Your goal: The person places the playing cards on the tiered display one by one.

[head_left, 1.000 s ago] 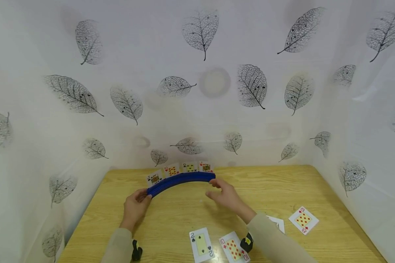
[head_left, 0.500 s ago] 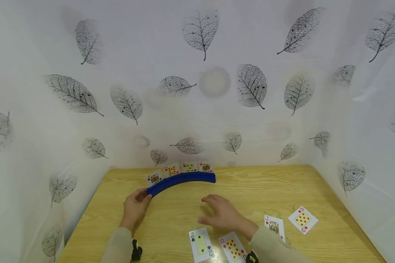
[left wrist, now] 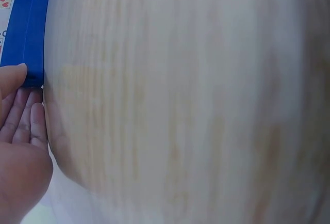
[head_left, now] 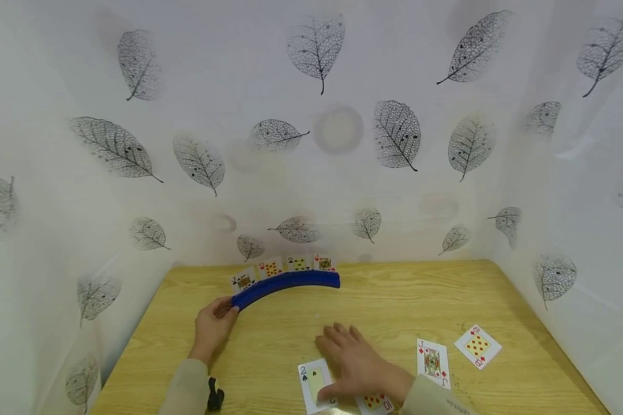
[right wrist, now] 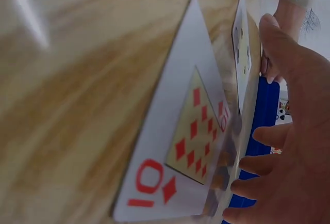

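My left hand pinches the left end of a curved blue card holder, thumb on top, as the left wrist view also shows. Several playing cards stand upright in the holder, among them a ten of hearts. My right hand, fingers spread and holding nothing, is above two loose cards nearer me. Its thumb overlaps the two of spades in the head view. The palm partly hides the ten of diamonds, which the right wrist view shows face up on the table.
A jack of diamonds and an eight of diamonds lie face up to the right of my right hand. A black strap piece is at my left wrist. White leaf-printed sheeting encloses the table's back and sides.
My right hand has moved from the holder's right end back toward me, over the loose cards, its fingers spreading. The jack of diamonds has come into full view. My left hand has stayed put.
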The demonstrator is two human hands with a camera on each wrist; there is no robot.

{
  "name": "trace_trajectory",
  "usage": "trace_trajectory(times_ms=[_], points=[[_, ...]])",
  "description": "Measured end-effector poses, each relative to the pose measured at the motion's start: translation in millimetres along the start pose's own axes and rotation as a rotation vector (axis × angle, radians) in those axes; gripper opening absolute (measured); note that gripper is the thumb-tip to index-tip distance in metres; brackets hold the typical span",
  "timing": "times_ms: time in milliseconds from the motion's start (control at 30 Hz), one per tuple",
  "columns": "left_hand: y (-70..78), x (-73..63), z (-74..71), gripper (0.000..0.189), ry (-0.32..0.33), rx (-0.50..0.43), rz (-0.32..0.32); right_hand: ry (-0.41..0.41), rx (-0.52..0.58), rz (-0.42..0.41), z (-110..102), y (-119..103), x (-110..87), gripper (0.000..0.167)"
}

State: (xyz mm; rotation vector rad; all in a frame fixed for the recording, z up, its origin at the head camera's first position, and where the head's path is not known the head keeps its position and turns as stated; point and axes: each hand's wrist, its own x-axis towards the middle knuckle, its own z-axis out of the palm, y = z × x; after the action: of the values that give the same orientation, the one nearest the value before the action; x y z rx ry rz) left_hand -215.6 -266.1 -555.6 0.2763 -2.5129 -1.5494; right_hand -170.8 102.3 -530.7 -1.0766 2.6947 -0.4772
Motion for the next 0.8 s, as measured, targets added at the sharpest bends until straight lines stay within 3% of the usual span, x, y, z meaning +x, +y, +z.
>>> trace_trajectory(times_ms=[300,800], points=[[-2.7,1.2,0.4,0.033,0.011,0.009,0.0,-0.033,-0.05,-0.02,7,0,-7.0,0.11],[-3.7,2.7,0.3,0.035,-0.003,-0.003,0.01,0.025,-0.03,-0.017,12,1,-7.0,0.097]])
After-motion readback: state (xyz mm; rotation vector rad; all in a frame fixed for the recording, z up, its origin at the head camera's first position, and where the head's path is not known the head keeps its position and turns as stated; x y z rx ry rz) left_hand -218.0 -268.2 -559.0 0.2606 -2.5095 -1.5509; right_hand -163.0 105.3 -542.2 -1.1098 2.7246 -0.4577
